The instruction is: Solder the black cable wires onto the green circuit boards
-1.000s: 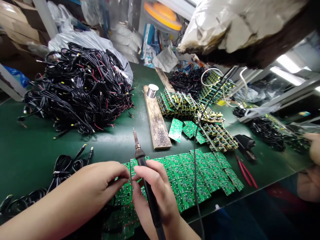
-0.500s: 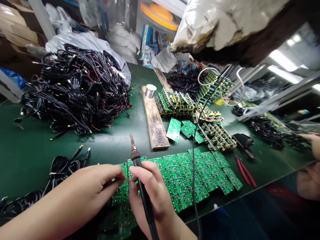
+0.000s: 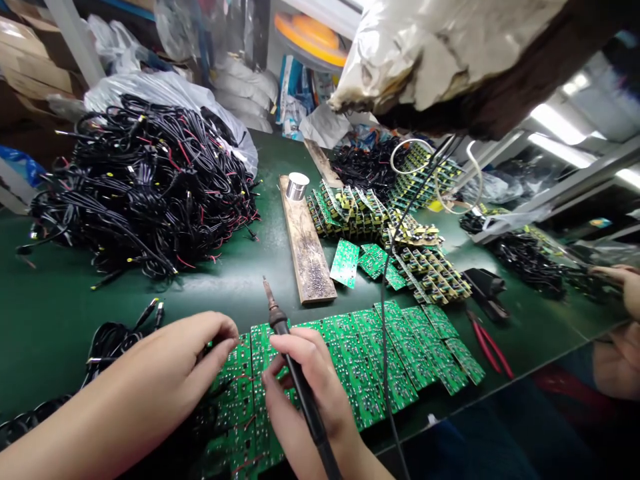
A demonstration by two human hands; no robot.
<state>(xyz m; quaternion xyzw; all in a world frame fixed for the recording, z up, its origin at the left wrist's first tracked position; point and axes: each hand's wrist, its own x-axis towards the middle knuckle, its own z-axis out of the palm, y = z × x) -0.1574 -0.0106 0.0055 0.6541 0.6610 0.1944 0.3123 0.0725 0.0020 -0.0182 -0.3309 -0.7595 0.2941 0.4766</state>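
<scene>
My right hand (image 3: pixel 305 380) grips a black soldering iron (image 3: pixel 293 340) like a pen, its metal tip (image 3: pixel 267 292) pointing up and away, clear of the boards. Under both hands lies a spread of green circuit boards (image 3: pixel 365 367). My left hand (image 3: pixel 175 363) hovers at the boards' left end, fingers curled together; whether they pinch a thin wire is hard to see. Short red wires (image 3: pixel 240 378) show on the boards near those fingertips. The boards beneath my hands are hidden.
A large heap of black cables (image 3: pixel 145 200) lies at the left. A solder spool (image 3: pixel 298 187) sits on a scorched wooden plank (image 3: pixel 305 247). Stacked boards (image 3: pixel 430 273), red-handled pliers (image 3: pixel 487 343) and a co-worker's hands (image 3: pixel 620 333) lie to the right.
My left hand has drawn back up and left from the boards. The iron has tilted slightly with my right hand. The whole scene has drifted left in the view.
</scene>
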